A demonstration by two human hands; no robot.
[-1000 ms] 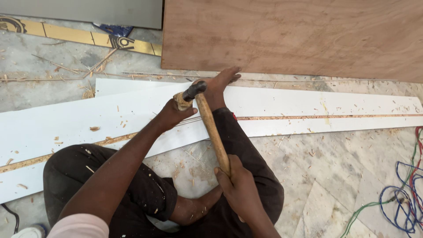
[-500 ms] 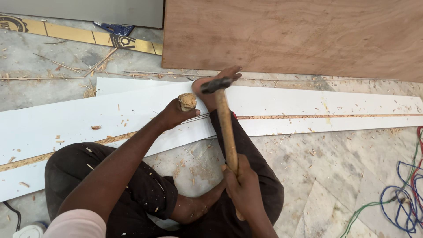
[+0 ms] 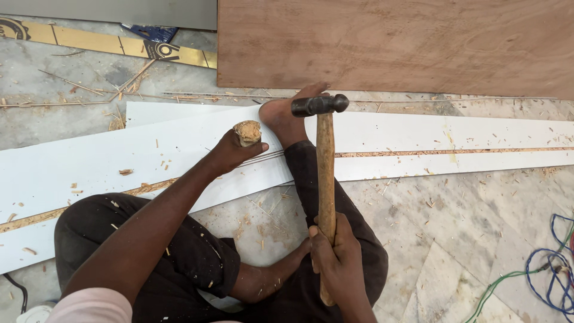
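The left hand point(image 3: 230, 152) is gripping a chisel whose battered wooden butt point(image 3: 247, 131) is poking up from the fist, its blade hidden below against the white laminated board point(image 3: 89, 161). The right hand point(image 3: 335, 254) is wrapping tightly around the low end of a hammer point(image 3: 326, 167), whose dark head point(image 3: 320, 105) is hanging raised, off to the right of the butt. That head is sitting close above a bare foot point(image 3: 287, 119) pressing on the board. Because the butt is small and rounded, a slightly stray blow is likely risking the left knuckles or a glancing slip toward the toes. Wood chips are littering the marble floor point(image 3: 454, 239), with a plywood sheet point(image 3: 394, 42) beyond and wires point(image 3: 547, 269) at right.
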